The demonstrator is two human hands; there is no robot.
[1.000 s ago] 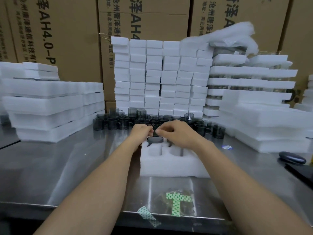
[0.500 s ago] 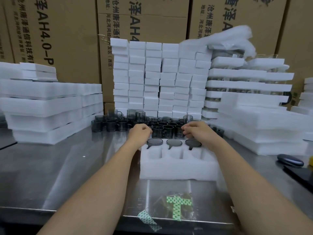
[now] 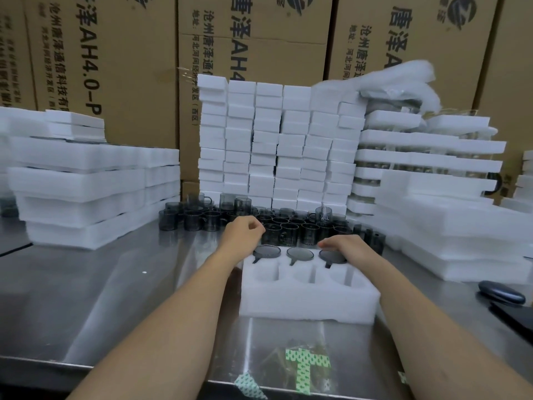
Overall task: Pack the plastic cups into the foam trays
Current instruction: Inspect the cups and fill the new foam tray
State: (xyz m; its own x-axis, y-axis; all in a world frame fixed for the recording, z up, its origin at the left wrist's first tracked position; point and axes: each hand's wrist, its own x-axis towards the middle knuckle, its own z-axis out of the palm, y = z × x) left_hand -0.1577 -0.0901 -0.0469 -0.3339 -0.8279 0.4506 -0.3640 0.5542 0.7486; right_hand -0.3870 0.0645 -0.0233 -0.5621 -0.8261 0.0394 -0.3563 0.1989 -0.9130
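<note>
A brushed-steel bench (image 3: 86, 298), dully reflective, ran before a wall of brown printed cartons (image 3: 115, 67); stacks of white foam blocks (image 3: 277, 145) crowded its far side; a soft, grainy foam tray (image 3: 308, 304) lay at centre, with six round pockets (the near three empty); three smoky translucent cups (image 3: 300, 253) sat in the far row; loose cups (image 3: 288, 229) clustered just behind; the right hand (image 3: 346, 248) lay flat-fingered on the rightmost seated cup; the left hand (image 3: 243, 233) hovered curled at the tray's far-left corner, its contents impossible to tell

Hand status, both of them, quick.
Left hand: closed, fingers curled, nothing visible in it.
Right hand: open, fingers lying flat on the rightmost dark cup in the foam tray.
</note>
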